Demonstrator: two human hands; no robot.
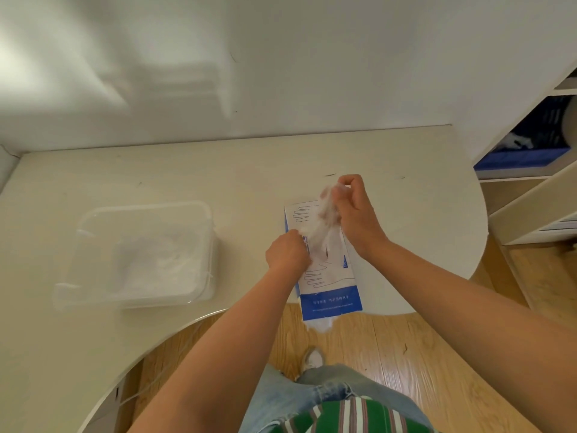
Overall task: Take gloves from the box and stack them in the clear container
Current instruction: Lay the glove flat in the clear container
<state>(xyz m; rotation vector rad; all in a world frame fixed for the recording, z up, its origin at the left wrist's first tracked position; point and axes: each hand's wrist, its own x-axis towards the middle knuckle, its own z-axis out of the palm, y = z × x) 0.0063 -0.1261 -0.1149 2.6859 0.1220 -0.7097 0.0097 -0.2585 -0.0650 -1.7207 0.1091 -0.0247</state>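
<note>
R hand point(356, 214) pinches glove point(324, 214), part out of box point(327, 282) slot. L hand point(287, 254) curled on box side, pinning it. Imo pull straight up, slow, so next one doesn't drag out. Then lay flat in clear container point(146, 206), on left.

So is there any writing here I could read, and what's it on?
Blue band of the glove box: two lines of white print, too blurred to read.
Small blue label on the box's right edge: too small to read.
Print on its left edge: blurred.
No other text shows.
</note>
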